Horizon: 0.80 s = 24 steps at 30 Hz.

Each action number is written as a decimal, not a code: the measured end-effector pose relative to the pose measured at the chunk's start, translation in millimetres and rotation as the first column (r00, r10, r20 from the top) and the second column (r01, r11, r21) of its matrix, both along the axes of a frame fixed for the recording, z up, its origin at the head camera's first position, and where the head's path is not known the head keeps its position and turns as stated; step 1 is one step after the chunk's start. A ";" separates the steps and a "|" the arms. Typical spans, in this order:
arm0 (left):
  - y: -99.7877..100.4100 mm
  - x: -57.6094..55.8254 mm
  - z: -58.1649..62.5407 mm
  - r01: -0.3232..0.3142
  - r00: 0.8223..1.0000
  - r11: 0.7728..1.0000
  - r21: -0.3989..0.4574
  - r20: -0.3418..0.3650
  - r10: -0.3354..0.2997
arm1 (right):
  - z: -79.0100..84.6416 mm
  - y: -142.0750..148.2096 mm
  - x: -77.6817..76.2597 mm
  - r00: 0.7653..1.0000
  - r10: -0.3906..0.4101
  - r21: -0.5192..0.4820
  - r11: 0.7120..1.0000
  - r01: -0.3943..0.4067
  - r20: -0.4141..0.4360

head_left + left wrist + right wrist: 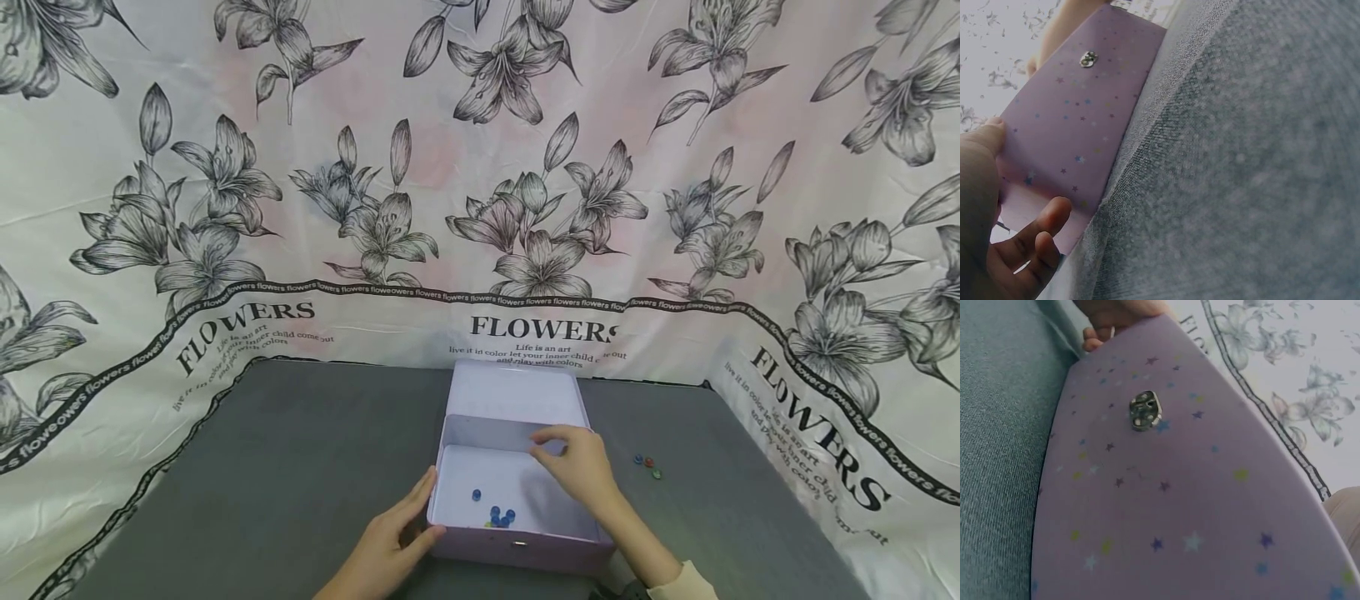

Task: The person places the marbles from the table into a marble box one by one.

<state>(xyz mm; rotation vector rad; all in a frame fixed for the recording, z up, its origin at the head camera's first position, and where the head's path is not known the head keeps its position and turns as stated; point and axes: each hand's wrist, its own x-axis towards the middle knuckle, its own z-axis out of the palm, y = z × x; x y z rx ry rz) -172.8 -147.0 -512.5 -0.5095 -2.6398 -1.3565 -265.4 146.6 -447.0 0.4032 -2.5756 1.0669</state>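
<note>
A lilac star-printed box (517,546) stands on the table with its lid (517,396) raised at the back. Several blue marbles (495,511) and a yellow-green one lie near the front inside. My left hand (390,533) grips the box's front left corner, thumb at the front rim and fingers along the side; the left wrist view shows this hand (1013,212) at the same corner. Over the right part of the box is my right hand (577,462), with thumb and forefinger bent towards each other and a gap between their tips. No marble shows there.
To the right of the box, three marbles (648,462), blue, red and green, lie on the grey tabletop (322,450). A flower-printed cloth (390,167) hangs behind and around the table. A metal clasp (1145,411) sticks out from the box front.
</note>
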 end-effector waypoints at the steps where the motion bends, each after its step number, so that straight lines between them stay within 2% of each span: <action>1: -0.3 0.0 -0.4 -0.003 1.000 1.000 -0.004 0.003 0.003 | 0.2 2.0 0.5 1.000 -0.007 -0.002 1.000 0.007 0.003; 7: -2.1 0.8 -4.4 0.019 1.000 1.000 0.024 0.009 -0.019 | -2.3 19.1 4.2 0.998 -0.058 -0.045 0.997 0.060 0.036; 12: -3.1 1.9 -6.5 0.041 0.999 0.997 0.058 0.004 -0.041 | -3.0 35.5 9.1 0.997 -0.070 -0.093 0.993 0.071 0.011; 21: -1.4 1.0 -3.0 0.013 1.000 1.000 0.004 -0.004 -0.013 | -2.9 75.4 11.6 0.978 -0.206 -0.089 0.975 0.201 -0.041; 24: -1.3 0.8 -1.0 0.003 1.000 1.000 -0.011 -0.017 -0.003 | -5.4 90.1 12.2 0.969 -0.244 -0.097 0.966 0.240 -0.036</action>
